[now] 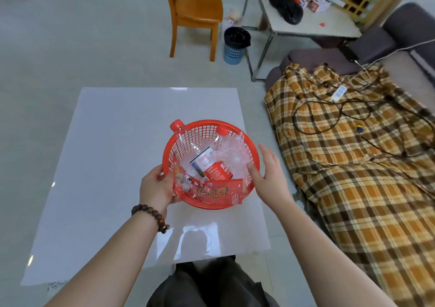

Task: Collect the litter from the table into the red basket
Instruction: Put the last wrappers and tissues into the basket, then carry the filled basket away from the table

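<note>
The red basket (253,158) sits on the white table (113,165), right of its middle. Inside lie two crushed clear bottles with red caps (223,131), one neck (177,125) poking over the far left rim, plus a red label (217,171) and a black and white label (200,159). A red printed wrapper (211,192) drapes over the near rim. My left hand (156,189) grips the basket's near left rim together with the wrapper's end. My right hand (268,177) is open at the basket's right side, its thumb just inside the rim.
A sofa with an orange plaid blanket (353,153) and cables lies close on the right. Beyond the table stand a wooden chair (195,17), a blue bin with a black liner (235,45) and a side table with clutter (301,17).
</note>
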Motion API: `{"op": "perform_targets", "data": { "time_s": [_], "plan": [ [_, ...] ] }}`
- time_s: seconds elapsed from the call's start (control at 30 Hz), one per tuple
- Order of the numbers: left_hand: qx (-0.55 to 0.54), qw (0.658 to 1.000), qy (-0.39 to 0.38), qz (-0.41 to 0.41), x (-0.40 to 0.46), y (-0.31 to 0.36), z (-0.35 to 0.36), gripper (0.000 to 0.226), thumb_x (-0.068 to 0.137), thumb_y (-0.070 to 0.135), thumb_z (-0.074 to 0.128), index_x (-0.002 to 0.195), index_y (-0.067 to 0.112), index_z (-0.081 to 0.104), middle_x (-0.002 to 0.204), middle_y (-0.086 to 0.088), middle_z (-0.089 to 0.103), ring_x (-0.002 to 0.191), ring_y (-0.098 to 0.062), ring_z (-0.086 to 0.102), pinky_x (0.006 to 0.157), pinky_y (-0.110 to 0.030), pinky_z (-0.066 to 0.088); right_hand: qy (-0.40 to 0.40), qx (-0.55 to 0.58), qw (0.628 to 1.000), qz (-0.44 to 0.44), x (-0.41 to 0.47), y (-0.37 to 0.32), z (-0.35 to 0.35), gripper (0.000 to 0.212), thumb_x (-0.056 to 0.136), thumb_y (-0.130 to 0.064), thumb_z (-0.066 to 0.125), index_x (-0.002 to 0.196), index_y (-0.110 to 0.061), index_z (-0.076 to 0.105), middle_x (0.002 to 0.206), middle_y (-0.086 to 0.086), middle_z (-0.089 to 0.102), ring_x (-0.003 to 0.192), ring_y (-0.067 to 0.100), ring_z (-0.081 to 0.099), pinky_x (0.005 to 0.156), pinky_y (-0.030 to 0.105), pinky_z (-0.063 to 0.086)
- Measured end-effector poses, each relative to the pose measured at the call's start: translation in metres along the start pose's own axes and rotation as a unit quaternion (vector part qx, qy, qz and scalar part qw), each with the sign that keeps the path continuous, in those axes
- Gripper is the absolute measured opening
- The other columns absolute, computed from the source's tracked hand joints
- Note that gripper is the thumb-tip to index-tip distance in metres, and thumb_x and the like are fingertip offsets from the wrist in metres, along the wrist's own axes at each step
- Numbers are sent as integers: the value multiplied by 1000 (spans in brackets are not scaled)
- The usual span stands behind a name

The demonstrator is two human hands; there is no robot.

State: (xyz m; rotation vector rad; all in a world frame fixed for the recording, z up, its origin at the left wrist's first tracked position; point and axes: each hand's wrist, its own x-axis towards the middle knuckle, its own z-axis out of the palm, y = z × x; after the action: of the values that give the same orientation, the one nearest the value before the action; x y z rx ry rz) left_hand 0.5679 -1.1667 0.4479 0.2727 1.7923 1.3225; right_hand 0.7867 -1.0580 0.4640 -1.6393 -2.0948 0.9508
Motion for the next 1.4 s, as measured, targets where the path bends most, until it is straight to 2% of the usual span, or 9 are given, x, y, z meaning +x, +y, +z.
{"op": "perform_targets", "data": {
  "time_s": [0.17, 0.3, 0.4, 0.5, 0.67, 0.83, 1.0, 1.27, 1.4],
  "plan": [
    [45, 998, -48, 3, -8, -9, 28, 26, 88, 46, 68, 93, 21, 73, 78, -2, 77, 67, -25, 75, 58, -48, 61, 20, 100, 992, 72, -19, 29, -15, 45, 94, -30, 43, 133, -48, 32, 113, -45, 51, 97, -23, 49, 79, 0, 34],
    [88, 995, -42, 19, -19, -17, 55, 28, 89, 51, 63, 86, 24, 71, 72, 2, 75, 62, -24, 73, 52, -43, 61, 36, 113, 988, 99, -30, 52, -30, 47, 94, -23, 39, 138, -39, 33, 115, -27, 55, 95, -10, 53, 84, 17, 42],
    [116, 993, -22, 32, -27, -26, 82, 27, 90, 48, 63, 105, 26, 65, 91, -1, 73, 75, -24, 73, 61, -48, 62, 53, 111, 988, 93, -34, 69, -44, 48, 94, -17, 39, 138, -36, 37, 106, -23, 56, 87, -12, 54, 73, 4, 37],
    [120, 992, -16, 46, -39, -35, 114, 34, 90, 45, 63, 119, 27, 59, 96, -2, 70, 78, -22, 72, 63, -44, 62, 51, 135, 985, 97, -33, 97, -64, 49, 93, -13, 38, 137, -34, 40, 110, -16, 61, 94, 1, 57, 73, 8, 38],
    [114, 992, -6, 53, -61, -51, 190, 24, 92, 43, 62, 113, 30, 60, 97, -4, 72, 80, -26, 72, 63, -48, 62, 35, 144, 985, 91, -21, 164, -113, 50, 93, -11, 38, 137, -34, 39, 97, -29, 56, 86, -9, 57, 64, 2, 39],
    [74, 997, 15, 34, -92, -64, 284, 21, 90, 40, 66, 107, 28, 66, 89, -9, 75, 71, -28, 74, 58, -51, 61, 4, 155, 984, 87, 0, 241, -176, 51, 93, -15, 36, 138, -39, 36, 109, -13, 62, 94, 5, 59, 68, 9, 40],
    [69, 997, 12, 27, -115, -60, 367, 27, 87, 43, 69, 109, 28, 67, 92, -9, 74, 75, -29, 74, 61, -51, 61, -3, 171, 981, 93, 23, 299, -233, 52, 93, -20, 36, 141, -40, 32, 107, -19, 61, 89, -9, 57, 64, 4, 40],
    [46, 999, 24, -10, -102, -42, 409, 29, 83, 37, 75, 109, 27, 67, 73, 4, 76, 62, -19, 74, 49, -36, 59, -19, 203, 975, 85, 66, 325, -253, 48, 95, -22, 38, 141, -34, 33, 96, -33, 54, 80, -25, 52, 58, -6, 36],
    [41, 998, 50, -26, -76, -35, 422, 30, 86, 35, 73, 114, 26, 64, 78, 3, 76, 60, -20, 74, 50, -37, 59, -44, 207, 974, 84, 102, 325, -251, 44, 96, -29, 38, 140, -36, 35, 103, -23, 59, 84, -10, 55, 58, -2, 40]
  ]
}}
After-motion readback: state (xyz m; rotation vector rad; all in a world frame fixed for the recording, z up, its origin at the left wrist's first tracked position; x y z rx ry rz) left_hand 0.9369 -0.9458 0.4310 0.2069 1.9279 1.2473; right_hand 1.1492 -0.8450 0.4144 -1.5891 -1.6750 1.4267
